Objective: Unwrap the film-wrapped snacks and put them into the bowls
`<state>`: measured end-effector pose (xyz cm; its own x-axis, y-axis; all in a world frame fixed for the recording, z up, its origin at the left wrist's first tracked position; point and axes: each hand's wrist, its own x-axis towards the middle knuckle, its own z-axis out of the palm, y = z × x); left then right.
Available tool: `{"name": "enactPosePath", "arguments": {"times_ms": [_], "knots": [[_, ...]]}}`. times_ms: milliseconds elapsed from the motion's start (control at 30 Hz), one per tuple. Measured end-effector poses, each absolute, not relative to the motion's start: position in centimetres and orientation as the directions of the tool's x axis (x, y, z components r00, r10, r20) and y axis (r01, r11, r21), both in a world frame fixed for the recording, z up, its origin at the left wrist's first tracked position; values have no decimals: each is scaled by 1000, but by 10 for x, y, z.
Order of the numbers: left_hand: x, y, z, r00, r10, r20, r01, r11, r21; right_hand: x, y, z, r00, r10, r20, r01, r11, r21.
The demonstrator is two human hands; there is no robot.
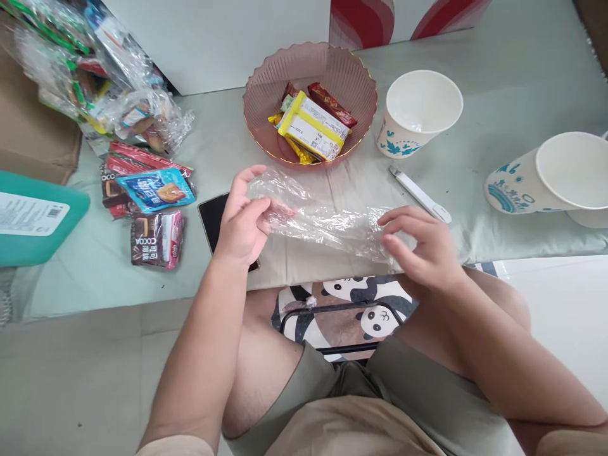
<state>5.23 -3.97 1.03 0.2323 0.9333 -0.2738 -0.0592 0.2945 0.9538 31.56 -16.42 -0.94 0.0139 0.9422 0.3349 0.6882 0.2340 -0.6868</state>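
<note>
A crumpled clear plastic bag (327, 221) is stretched sideways between my two hands, just above the table's front edge. My left hand (244, 218) pinches its left end between thumb and fingers. At the other end, my right hand (420, 244) has its thumb and fingers against the plastic; they look closed on it. Behind the bag stands a pink ribbed bowl (266, 76) with a gold rim, holding several wrapped snacks, among them a yellow and white packet (316, 125). A white utility knife (420, 195) lies beyond my right hand. A dark phone (213, 218) is partly hidden behind my left hand.
Two paper cups stand at the right, one upright (422, 104) and another near the edge (515, 174). To the left are a blue biscuit packet (159, 190), a cocoa packet (154, 239), a teal container (45, 237) and a heap of plastic-wrapped goods (109, 82).
</note>
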Motion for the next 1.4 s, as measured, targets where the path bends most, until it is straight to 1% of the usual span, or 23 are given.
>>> {"name": "enactPosePath", "arguments": {"times_ms": [67, 133, 200, 300, 400, 500, 567, 633, 700, 800, 1000, 1100, 1167, 1200, 1233, 1300, 1400], "knots": [[50, -43, 15, 285, 917, -280, -70, 312, 948, 324, -162, -9, 159, 932, 327, 572, 183, -800], [48, -46, 19, 343, 889, -303, -69, 346, 936, 331, -158, -12, 236, 941, 242, 432, 122, -893], [46, -48, 21, 405, 854, -326, -68, 384, 921, 335, -154, -16, 198, 975, 102, 259, 48, -965], [42, -51, 21, 473, 804, -361, -56, 437, 898, 330, -147, -17, -2, 996, -85, 47, -85, -995], [43, -53, 20, 535, 760, -370, -45, 463, 885, 314, -143, -12, -240, 951, -198, -121, -231, -965], [47, -54, 16, 623, 703, -343, -22, 454, 891, 297, -141, -8, -462, 832, -308, -259, -459, -850], [51, -53, 13, 662, 674, -327, 19, 422, 907, 288, -142, -8, -527, 755, -390, -297, -594, -748], [54, -51, 9, 663, 678, -317, 66, 369, 927, 284, -144, -8, -522, 718, -460, -309, -662, -683], [56, -49, 5, 629, 709, -320, 121, 317, 941, 282, -146, -8, -479, 716, -508, -296, -677, -674], [57, -48, 3, 579, 750, -320, 177, 268, 947, 283, -148, -6, -395, 743, -540, -279, -657, -700], [52, -42, 5, 464, 840, -283, 160, 235, 959, 287, -149, -2, -235, 836, -496, -294, -548, -783], [52, -37, 5, 333, 908, -253, 63, 246, 967, 288, -151, -4, -183, 856, -484, -300, -517, -802], [54, -36, 4, 216, 948, -236, -84, 258, 962, 288, -151, -6, -155, 863, -481, -336, -504, -796], [57, -36, 4, 185, 952, -245, -167, 276, 947, 287, -152, -7, -137, 870, -474, -363, -490, -793], [60, -38, 3, 187, 945, -268, -241, 308, 920, 286, -152, -9, -116, 878, -464, -390, -470, -792], [67, -45, 2, 277, 902, -332, -323, 413, 851, 285, -152, -10, -70, 893, -444, -430, -428, -795], [76, -56, 1, 440, 789, -430, -279, 575, 769, 284, -150, -11, -14, 899, -439, -462, -395, -794]]}}
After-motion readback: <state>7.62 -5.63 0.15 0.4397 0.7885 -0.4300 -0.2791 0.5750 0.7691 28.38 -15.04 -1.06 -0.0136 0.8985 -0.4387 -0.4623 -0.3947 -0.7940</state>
